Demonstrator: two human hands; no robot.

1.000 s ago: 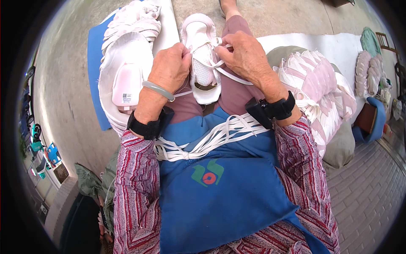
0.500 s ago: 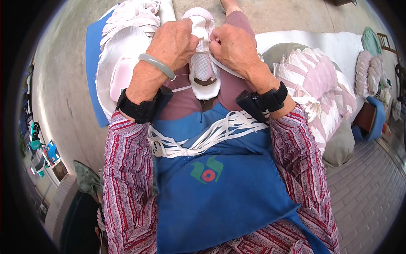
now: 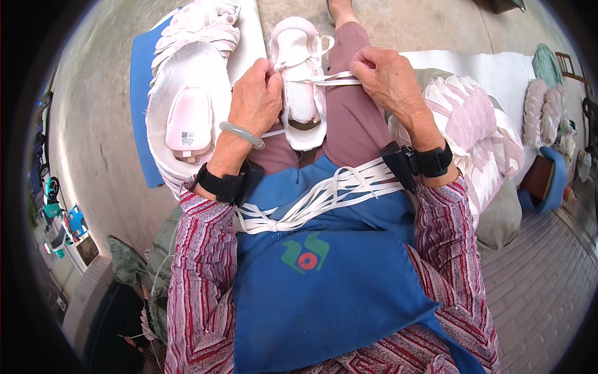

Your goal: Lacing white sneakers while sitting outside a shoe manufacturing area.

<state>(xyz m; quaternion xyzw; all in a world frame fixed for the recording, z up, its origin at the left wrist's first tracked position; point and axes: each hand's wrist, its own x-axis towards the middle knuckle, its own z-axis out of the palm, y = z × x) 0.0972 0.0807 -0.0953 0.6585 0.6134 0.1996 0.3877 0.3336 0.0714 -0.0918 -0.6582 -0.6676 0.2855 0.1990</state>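
Note:
A white and pink shoe upper [image 3: 303,103] lies between my knees, its open end toward me. White shoelace [image 3: 339,79] runs from its eyelets to the right, and a loop of lace stands at its upper right edge. My right hand [image 3: 387,78] is closed, pinching the doubled lace and holding it taut over my right thigh. At the upper's left edge, my left hand [image 3: 256,93] is closed with its fingertips on the edge; the exact grip is partly hidden. Across my lap, a knotted bundle of white shoelaces [image 3: 324,194] rests on a blue apron [image 3: 330,293].
To the left, a rounded white container [image 3: 152,134] holds a pink, labelled piece, with stacked uppers [image 3: 198,31] behind it over a blue board [image 3: 142,106]. On the right, piled pink-white uppers [image 3: 464,118] lie on a grey-green sack [image 3: 503,224]. A blue chair [image 3: 554,181] stands farther right.
My right hand has moved right, away from the upper, drawing the lace out. My left hand has shifted slightly down and left, leaving more of the upper visible.

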